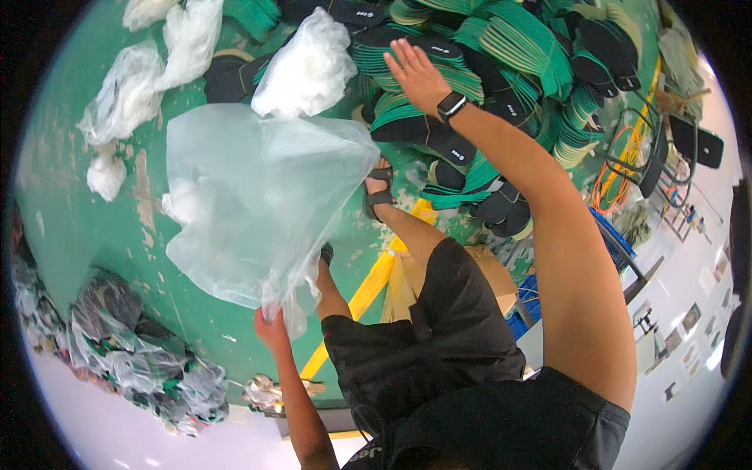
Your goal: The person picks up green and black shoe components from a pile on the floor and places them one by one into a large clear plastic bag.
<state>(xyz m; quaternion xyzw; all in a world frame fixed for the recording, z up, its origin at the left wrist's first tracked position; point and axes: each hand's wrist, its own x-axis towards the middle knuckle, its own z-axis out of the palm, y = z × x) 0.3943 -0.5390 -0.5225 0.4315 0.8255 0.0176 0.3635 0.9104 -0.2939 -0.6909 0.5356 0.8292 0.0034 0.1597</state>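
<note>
My left hand [272,327] is closed on the gathered edge of a large translucent plastic bag [235,168]. The bag hangs wide and partly puffed out over the green floor, in front of my legs. My right hand [417,77] is stretched far forward with its fingers straight and holds nothing. It hovers over, or rests on, a heap of stacked black and green shoe insoles [392,117]; I cannot tell whether it touches them. Past the bag's far edge lies a crumpled white plastic bag [308,66].
More crumpled clear bags [129,90] lie at the far left. Filled plastic bags [133,345] are piled at the near left. A yellow floor line [374,283] runs between my feet. To the right stand a cardboard box [489,274], blue crates [615,239] and a chair [658,157].
</note>
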